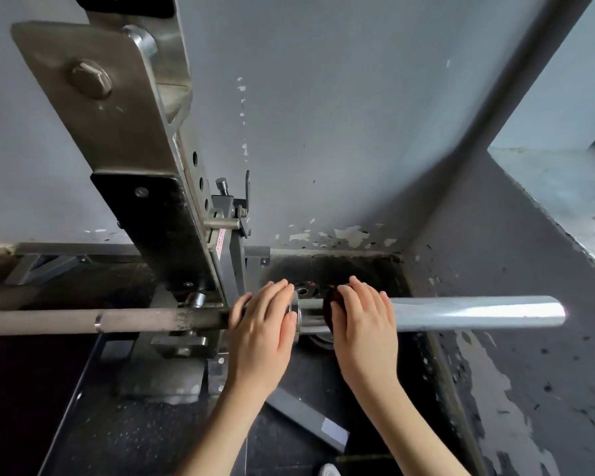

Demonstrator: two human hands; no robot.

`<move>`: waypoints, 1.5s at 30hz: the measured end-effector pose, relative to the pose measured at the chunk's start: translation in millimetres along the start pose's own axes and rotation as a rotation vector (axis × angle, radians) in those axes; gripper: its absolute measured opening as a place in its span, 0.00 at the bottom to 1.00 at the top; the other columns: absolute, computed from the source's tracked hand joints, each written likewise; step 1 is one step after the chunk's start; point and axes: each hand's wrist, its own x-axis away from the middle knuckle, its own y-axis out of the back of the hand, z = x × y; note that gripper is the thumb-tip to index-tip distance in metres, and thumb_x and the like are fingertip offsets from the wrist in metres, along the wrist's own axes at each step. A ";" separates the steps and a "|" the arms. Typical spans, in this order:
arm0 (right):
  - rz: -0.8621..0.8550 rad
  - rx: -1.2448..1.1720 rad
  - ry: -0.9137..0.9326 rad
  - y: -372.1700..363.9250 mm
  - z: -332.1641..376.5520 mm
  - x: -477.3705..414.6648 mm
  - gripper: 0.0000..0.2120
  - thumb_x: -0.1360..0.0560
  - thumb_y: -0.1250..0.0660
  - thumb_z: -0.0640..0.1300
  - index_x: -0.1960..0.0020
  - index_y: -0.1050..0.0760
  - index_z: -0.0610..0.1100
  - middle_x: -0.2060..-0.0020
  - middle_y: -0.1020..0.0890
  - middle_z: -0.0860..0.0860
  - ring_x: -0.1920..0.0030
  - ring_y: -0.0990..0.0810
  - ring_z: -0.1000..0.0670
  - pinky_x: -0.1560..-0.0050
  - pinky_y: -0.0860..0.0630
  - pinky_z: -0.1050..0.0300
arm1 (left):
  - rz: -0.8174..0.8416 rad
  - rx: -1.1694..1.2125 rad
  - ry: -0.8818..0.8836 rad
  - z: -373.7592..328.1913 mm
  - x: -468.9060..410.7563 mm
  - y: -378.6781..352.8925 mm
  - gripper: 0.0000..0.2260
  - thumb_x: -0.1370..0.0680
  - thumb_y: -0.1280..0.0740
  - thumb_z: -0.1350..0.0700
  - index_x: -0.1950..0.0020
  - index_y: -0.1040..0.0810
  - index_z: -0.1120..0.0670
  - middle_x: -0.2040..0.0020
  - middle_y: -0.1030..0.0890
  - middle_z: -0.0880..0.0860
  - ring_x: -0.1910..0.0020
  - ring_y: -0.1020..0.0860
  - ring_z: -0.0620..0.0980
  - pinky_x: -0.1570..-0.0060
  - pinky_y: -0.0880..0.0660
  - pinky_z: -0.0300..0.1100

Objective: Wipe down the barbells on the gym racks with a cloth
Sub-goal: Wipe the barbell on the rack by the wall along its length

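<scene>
1. Rack post (134, 132) (steel, w/ a big bolt (91, 80) up top) slants down the left side and ends right by the bar. It blocks the way along the bar to the left of the hands.
2. A pin knob (222, 187) and a red label (222, 249) sit on the bracket just behind the left hand.
3. Grey wall (358, 115) behind, paint chipped near the bottom. Dark rubber floor (152, 441) below.
4. A loose grey bar piece (306, 420) lies on the floor between the forearms. A white shoe tip (328, 470) shows at the bottom edge.
5. Barbell (478, 312) runs level across the view, resting on the rack. The dull shaft goes left and the shiny sleeve sticks out to the right, free in the air.
6. Left hand (260, 334): palm down, fingers curved over the bar at the collar (295, 314), thumb on the shaft side, gripping it.
7. Right hand (366, 324): just right of the collar, fingers curled over a dark cloth (332, 304) and holding it against the sleeve. Only the cloth's left edge shows past the fingers.
8. The hands are near each other but not touching. A short bit of sleeve shows between them.
</scene>
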 end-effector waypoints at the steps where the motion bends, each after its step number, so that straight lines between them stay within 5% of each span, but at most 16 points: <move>1: 0.010 -0.022 0.012 -4.8 13.0 2.3 0.17 0.22 0.45 0.48 0.44 0.22 0.40 0.41 0.20 0.43 0.41 0.23 0.40 0.35 0.33 0.44 | 0.001 -0.001 -0.002 0.2 0.3 -0.4 0.18 0.20 0.45 0.52 0.36 0.22 0.55 0.36 0.22 0.49 0.37 0.25 0.48 0.35 0.37 0.48; 6: 0.096 -0.025 0.244 2.3 1.3 7.2 0.18 0.23 0.42 0.47 0.39 0.23 0.41 0.40 0.21 0.45 0.38 0.23 0.43 0.34 0.30 0.44 | 0.006 0.006 0.002 0.7 0.8 -0.3 0.18 0.20 0.45 0.52 0.36 0.22 0.55 0.36 0.22 0.49 0.37 0.25 0.48 0.35 0.37 0.48; 12: 0.031 -0.011 -0.006 -2.7 10.0 3.1 0.19 0.23 0.44 0.49 0.39 0.23 0.43 0.45 0.21 0.44 0.41 0.24 0.41 0.34 0.34 0.41 | 0.021 -0.016 0.020 -2.3 0.8 2.2 0.18 0.20 0.45 0.52 0.36 0.22 0.55 0.36 0.22 0.50 0.38 0.24 0.48 0.35 0.37 0.47; 17: 0.100 0.028 0.288 3.8 -6.5 10.3 0.17 0.22 0.42 0.48 0.37 0.24 0.44 0.44 0.22 0.42 0.40 0.24 0.41 0.34 0.32 0.41 | 0.023 -0.031 0.047 -6.6 0.9 3.8 0.18 0.20 0.45 0.53 0.37 0.22 0.56 0.37 0.22 0.50 0.39 0.25 0.48 0.35 0.37 0.47; 22: -0.001 -0.029 0.059 -0.3 -7.4 4.4 0.16 0.25 0.43 0.45 0.43 0.22 0.41 0.48 0.20 0.43 0.44 0.23 0.40 0.34 0.35 0.44 | 0.012 -0.101 0.092 -11.6 -6.1 4.9 0.18 0.20 0.46 0.53 0.42 0.20 0.56 0.43 0.19 0.51 0.41 0.23 0.52 0.37 0.29 0.56; 28: 0.113 -0.057 0.305 11.0 -29.2 3.3 0.16 0.23 0.42 0.46 0.40 0.23 0.42 0.45 0.20 0.45 0.43 0.22 0.43 0.35 0.29 0.45 | 0.090 -0.252 0.018 -31.4 -27.8 -4.1 0.20 0.21 0.47 0.50 0.42 0.19 0.57 0.44 0.17 0.52 0.40 0.22 0.54 0.34 0.31 0.57; 33: 0.013 -0.046 0.044 8.1 -23.0 -0.4 0.16 0.26 0.43 0.45 0.45 0.21 0.42 0.49 0.19 0.45 0.46 0.21 0.42 0.34 0.32 0.45 | 0.130 -0.367 0.002 -29.3 -26.7 -11.4 0.20 0.21 0.47 0.49 0.43 0.17 0.55 0.45 0.17 0.50 0.41 0.22 0.53 0.35 0.31 0.54; 39: 0.099 -0.036 0.288 15.9 -42.4 -0.2 0.15 0.25 0.41 0.45 0.42 0.23 0.44 0.47 0.20 0.47 0.45 0.22 0.44 0.35 0.32 0.45 | 0.104 -0.380 -0.010 -30.7 -26.1 -11.5 0.19 0.21 0.46 0.50 0.44 0.17 0.55 0.46 0.17 0.50 0.43 0.21 0.54 0.36 0.31 0.53; 45: -0.054 -0.001 0.006 13.7 -36.2 -7.9 0.15 0.29 0.43 0.44 0.50 0.20 0.42 0.53 0.18 0.46 0.50 0.22 0.42 0.34 0.38 0.46 | 0.116 -0.396 0.034 -34.4 -25.9 -11.7 0.20 0.21 0.47 0.50 0.45 0.17 0.54 0.47 0.17 0.49 0.43 0.21 0.54 0.35 0.35 0.55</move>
